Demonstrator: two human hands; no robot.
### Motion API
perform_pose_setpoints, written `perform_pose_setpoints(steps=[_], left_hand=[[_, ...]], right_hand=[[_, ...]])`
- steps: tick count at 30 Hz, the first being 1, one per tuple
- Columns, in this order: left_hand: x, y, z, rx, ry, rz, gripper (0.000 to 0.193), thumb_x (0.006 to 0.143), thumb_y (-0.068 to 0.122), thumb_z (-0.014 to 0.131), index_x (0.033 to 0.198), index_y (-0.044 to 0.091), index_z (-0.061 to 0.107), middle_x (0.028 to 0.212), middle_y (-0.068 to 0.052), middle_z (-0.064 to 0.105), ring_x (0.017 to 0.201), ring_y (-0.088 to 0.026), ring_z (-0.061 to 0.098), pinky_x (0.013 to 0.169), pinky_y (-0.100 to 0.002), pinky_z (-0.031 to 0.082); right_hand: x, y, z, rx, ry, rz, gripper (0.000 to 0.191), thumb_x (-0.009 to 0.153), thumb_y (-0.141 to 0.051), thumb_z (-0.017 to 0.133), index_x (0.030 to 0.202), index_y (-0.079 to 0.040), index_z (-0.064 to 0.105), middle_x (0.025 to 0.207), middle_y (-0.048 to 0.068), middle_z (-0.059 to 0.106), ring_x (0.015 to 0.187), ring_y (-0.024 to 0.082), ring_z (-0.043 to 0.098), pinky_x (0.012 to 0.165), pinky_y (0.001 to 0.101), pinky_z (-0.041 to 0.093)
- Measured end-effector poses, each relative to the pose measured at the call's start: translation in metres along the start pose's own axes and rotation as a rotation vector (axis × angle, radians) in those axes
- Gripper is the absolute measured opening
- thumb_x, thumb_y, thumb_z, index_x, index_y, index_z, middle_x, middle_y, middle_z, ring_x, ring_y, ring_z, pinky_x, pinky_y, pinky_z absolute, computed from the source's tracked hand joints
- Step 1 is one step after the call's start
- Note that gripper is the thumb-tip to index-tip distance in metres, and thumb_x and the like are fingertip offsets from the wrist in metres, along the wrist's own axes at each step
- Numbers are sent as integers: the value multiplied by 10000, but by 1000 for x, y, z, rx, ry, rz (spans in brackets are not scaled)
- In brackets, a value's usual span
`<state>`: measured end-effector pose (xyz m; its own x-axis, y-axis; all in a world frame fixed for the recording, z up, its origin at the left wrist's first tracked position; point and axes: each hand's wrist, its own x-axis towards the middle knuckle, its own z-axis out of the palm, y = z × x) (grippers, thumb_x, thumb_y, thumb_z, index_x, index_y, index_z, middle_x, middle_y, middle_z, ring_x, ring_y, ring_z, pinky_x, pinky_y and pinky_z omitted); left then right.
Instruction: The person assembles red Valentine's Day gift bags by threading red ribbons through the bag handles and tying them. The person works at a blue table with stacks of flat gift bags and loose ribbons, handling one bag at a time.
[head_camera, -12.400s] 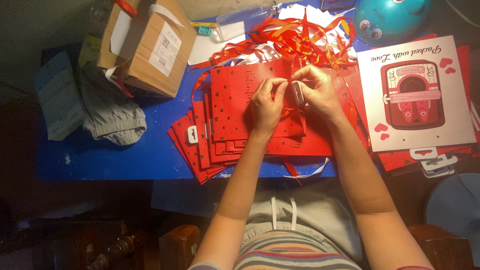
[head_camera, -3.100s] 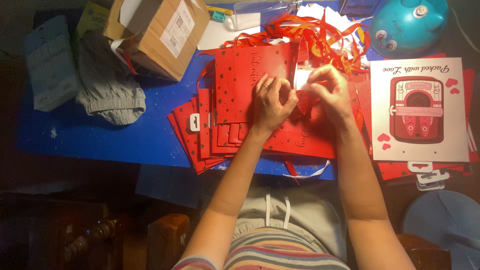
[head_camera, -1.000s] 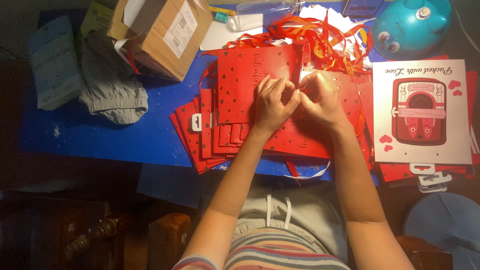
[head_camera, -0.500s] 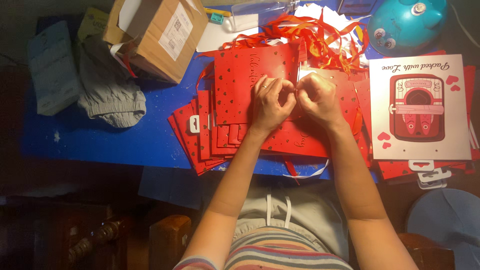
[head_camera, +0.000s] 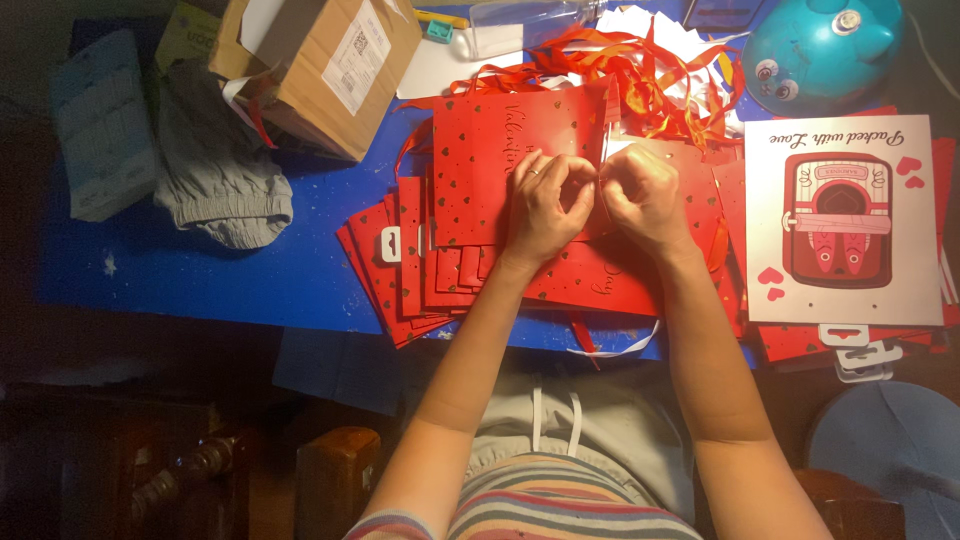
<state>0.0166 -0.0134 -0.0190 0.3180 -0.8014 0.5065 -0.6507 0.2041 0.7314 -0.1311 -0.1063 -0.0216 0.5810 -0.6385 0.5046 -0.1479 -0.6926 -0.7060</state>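
My hands have drawn closer since before. My left hand (head_camera: 545, 205) and right hand (head_camera: 640, 195) both pinch the red gift bag (head_camera: 500, 160), fingers pressed together.

We see a red gift bag (head_camera: 490, 165) lying flat on the blue table (head_camera: 200, 280), a little right of the table's middle and closer to its far edge than its near one. Its face is bright red, dotted with small gold hearts, with gold script running along its right side. It rests on top of a fanned stack of red bags (head_camera: 410, 270) of the same kind, which spreads toward the near edge. At the bag's right edge we see a thin red ribbon (head_camera: 603, 165), pinched upright between the fingertips; how it is fixed to the bag we cannot tell.
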Motion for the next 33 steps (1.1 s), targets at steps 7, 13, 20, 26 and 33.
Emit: perform_pose_setpoints(steps=[7, 13, 20, 26, 33], left_hand=[[3, 3, -4, -3, -15, 11, 225, 870, 277, 769, 972, 126, 637, 900, 10, 697, 887, -196, 670, 1124, -491, 376], [4, 2, -1, 21, 13, -20, 190, 871, 207, 701, 1006, 113, 606, 918, -20, 686, 948, -234, 679, 1153, -481, 387], [8, 10, -2, 27, 88, 17, 197, 847, 188, 697, 995, 97, 605, 890, -81, 668, 929, -295, 663, 1103, -485, 425], [10, 15, -8, -175, 333, -53, 226, 835, 114, 677, 1026, 67, 565, 904, -106, 614, 848, -264, 622, 795, -413, 523], [-5, 10, -12, -309, 490, 17, 207, 895, 73, 663, 1033, 65, 509, 924, -83, 548, 818, -198, 576, 722, -302, 505]], right_hand=[[4, -9, -3, 10, -16, -5, 99, 834, 41, 645, 922, 4, 619, 867, 136, 625, 825, 286, 643, 755, 372, 510], [2, -3, -2, 195, 63, 121, 125, 938, 54, 585, 1016, -2, 667, 959, 69, 647, 879, 185, 645, 783, 324, 528], [8, 11, -23, 405, 579, 281, 152, 1096, 27, 576, 1235, -21, 615, 1121, 38, 624, 954, 108, 605, 758, 274, 528], [33, -1, -44, -69, 527, -52, 134, 1142, 91, 613, 1245, 10, 641, 1147, 137, 667, 1058, 210, 675, 944, 328, 562], [68, -6, -50, -485, 217, -190, 203, 1052, -49, 694, 1222, 42, 629, 1068, 200, 668, 1029, 408, 616, 884, 481, 487]])
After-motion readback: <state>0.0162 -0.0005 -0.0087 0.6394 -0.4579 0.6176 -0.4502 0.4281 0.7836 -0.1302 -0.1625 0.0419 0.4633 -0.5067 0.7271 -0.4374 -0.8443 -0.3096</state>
